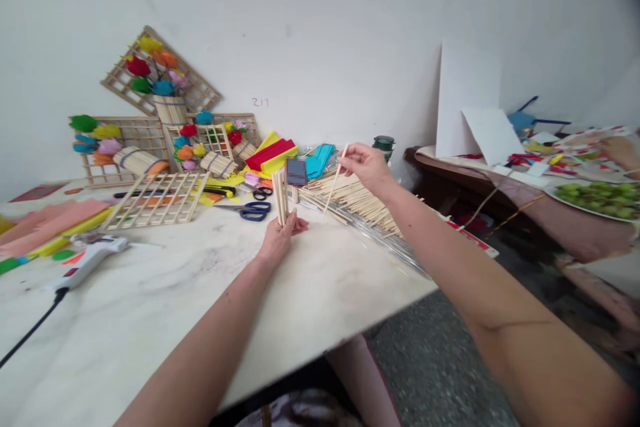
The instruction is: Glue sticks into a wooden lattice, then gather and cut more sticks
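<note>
Several wooden sticks stand upright in a small bundle, held by my left hand near the middle of the white table. To the right, my right hand pinches one stick near its top; it hangs at a slant above the edge of a loose pile of sticks. The pile lies partly on clear plastic. Dark-handled scissors rest just left of my left hand.
A white glue gun with a black cord lies at left. Behind it are a stick lattice and framed paper flowers. A green-lidded jar stands behind my right hand. At far right, another person's hand is near a plate of green fruit.
</note>
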The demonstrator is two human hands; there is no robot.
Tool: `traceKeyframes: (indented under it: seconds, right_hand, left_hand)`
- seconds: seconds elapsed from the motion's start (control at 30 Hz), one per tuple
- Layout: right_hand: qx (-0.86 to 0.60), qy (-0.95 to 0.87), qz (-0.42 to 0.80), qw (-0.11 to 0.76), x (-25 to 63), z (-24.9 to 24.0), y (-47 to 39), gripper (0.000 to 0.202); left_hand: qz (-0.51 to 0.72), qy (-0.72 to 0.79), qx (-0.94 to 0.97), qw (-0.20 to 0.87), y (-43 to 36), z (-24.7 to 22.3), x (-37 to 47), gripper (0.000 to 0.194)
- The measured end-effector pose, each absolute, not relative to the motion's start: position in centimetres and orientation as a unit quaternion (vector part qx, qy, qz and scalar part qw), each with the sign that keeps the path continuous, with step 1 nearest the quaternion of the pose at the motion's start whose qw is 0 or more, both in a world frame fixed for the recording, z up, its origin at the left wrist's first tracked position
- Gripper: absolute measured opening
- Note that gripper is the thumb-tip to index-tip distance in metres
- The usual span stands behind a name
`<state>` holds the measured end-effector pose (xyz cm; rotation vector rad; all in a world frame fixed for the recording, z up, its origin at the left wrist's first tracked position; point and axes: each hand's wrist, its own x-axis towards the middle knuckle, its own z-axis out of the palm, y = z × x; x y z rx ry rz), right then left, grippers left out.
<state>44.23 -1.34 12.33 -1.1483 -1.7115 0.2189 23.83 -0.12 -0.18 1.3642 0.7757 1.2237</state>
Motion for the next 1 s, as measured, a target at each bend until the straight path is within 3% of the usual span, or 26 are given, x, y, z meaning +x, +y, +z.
traceKeyframes:
  seconds: [0.1,0.2,1.0]
  right_hand:
    - [-0.444,-0.684,0.238,0.528,41.7,11.7,-1.2,0.016]
    - [-0.442,-0.672,0.284,0.522,40.0,10.7,-1.2,0.013]
    - [-0.387,-0.701,0.347,0.488,36.8,8.8,0.6,0.016]
  left_hand:
    - [0.512,0.322,0.562,0.564,0.0,-0.3,23.8,0.047]
    - [0.51,0.32,0.557,0.572,0.1,-0.5,23.7,0.049]
    - [0.491,0.302,0.549,0.605,0.5,-0.9,23.7,0.049]
